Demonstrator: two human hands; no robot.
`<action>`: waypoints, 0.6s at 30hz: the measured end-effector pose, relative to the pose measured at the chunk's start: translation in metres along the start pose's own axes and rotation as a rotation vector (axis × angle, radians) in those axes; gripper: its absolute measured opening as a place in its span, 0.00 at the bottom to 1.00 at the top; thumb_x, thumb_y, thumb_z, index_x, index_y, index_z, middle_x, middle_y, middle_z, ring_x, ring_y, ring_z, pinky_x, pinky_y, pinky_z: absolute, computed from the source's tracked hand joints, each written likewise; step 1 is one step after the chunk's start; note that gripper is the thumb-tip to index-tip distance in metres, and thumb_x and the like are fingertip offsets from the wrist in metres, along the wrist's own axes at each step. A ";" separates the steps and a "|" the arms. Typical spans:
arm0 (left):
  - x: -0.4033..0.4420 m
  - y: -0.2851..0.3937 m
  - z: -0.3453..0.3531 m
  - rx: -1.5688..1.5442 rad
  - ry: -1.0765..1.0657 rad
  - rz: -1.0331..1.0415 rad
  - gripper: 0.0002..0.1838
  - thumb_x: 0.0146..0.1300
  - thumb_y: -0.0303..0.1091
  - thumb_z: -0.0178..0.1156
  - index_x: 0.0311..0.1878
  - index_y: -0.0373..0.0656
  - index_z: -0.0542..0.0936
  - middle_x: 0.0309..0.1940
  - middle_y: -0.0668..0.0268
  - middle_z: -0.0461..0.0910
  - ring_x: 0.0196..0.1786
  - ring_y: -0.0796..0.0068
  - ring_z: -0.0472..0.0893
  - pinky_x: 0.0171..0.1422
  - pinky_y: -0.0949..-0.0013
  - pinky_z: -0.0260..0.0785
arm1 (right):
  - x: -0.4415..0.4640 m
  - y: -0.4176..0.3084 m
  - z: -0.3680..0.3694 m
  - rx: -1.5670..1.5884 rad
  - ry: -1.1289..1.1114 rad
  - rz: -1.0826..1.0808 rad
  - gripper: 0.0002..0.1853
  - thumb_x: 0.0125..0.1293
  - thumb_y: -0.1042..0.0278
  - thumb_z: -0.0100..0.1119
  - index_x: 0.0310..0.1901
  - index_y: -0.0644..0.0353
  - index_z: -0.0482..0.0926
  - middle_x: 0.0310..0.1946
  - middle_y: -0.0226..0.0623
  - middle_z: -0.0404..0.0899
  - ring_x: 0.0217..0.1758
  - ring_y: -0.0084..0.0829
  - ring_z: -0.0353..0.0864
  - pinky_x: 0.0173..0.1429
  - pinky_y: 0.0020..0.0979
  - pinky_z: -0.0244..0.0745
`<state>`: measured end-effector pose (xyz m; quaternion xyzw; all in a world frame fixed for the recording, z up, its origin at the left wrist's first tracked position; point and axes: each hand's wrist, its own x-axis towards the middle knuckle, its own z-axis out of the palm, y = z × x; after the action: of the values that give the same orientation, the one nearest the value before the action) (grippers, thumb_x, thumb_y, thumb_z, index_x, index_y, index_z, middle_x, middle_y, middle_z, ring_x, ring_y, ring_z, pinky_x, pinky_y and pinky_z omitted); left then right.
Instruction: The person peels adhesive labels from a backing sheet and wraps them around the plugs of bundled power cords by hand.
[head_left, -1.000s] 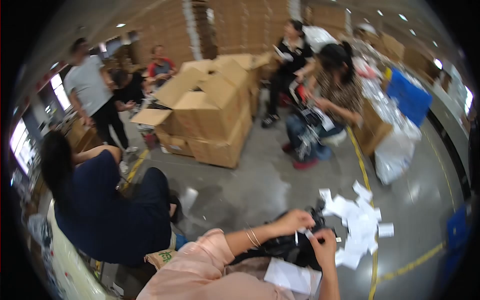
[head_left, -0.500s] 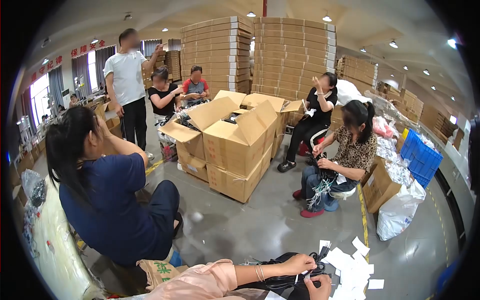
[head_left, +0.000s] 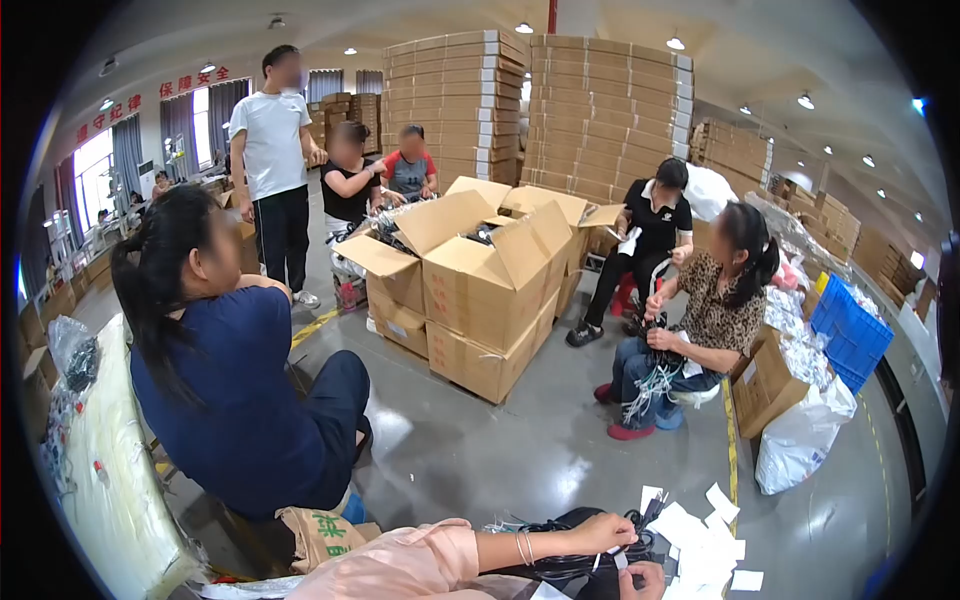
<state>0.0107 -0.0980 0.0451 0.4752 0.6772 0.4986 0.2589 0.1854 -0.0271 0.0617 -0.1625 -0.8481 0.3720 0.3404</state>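
Observation:
My left hand [head_left: 604, 533], with bracelets at the wrist and a pink sleeve, reaches across the bottom of the view. Its fingers are pinched on a thin black cable [head_left: 560, 566]. Just below, my right hand [head_left: 643, 580] is closed, thumb and finger at a small white paper tag [head_left: 621, 562] beside the cable. A bundle of black cables [head_left: 575, 518] lies under and around both hands. Loose white paper slips [head_left: 690, 535] are scattered right beside them. The lower part of my right hand is cut off by the frame edge.
Open cardboard boxes [head_left: 490, 280] are stacked mid-floor. A co-worker in dark blue [head_left: 225, 390] sits at left; another in a leopard-print top [head_left: 710, 320] sits at right holding cables. Several others are behind. A white bag [head_left: 805, 440] and blue crate [head_left: 850, 330] stand at right.
The view has shifted slightly. My hands stay close together at the cable and tag. The co-worker in blue has lowered their arm, and the one in black has lowered a raised hand.

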 end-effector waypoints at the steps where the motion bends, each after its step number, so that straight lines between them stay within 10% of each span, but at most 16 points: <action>1: -0.001 0.001 0.000 -0.006 0.001 -0.002 0.16 0.62 0.44 0.56 0.30 0.40 0.80 0.21 0.59 0.77 0.26 0.63 0.78 0.33 0.61 0.66 | -0.001 0.001 0.001 -0.005 -0.003 0.012 0.05 0.53 0.77 0.63 0.30 0.62 0.76 0.32 0.40 0.77 0.38 0.39 0.75 0.45 0.35 0.70; 13: -0.002 0.003 -0.006 -0.009 -0.020 -0.042 0.14 0.62 0.43 0.57 0.30 0.40 0.80 0.20 0.60 0.77 0.25 0.67 0.76 0.32 0.63 0.66 | 0.002 -0.006 0.005 -0.265 0.060 -0.185 0.05 0.61 0.69 0.57 0.34 0.61 0.76 0.29 0.39 0.76 0.35 0.39 0.74 0.41 0.37 0.69; 18: -0.005 -0.011 0.001 -0.295 -0.047 -0.019 0.09 0.65 0.31 0.55 0.35 0.37 0.80 0.30 0.67 0.82 0.34 0.80 0.78 0.42 0.72 0.71 | -0.003 -0.006 0.014 0.033 0.035 0.172 0.03 0.51 0.78 0.60 0.28 0.62 0.76 0.28 0.41 0.75 0.33 0.39 0.74 0.41 0.36 0.68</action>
<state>0.0095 -0.1029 0.0339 0.4371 0.5949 0.5789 0.3463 0.1774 -0.0402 0.0578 -0.2354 -0.8187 0.4108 0.3249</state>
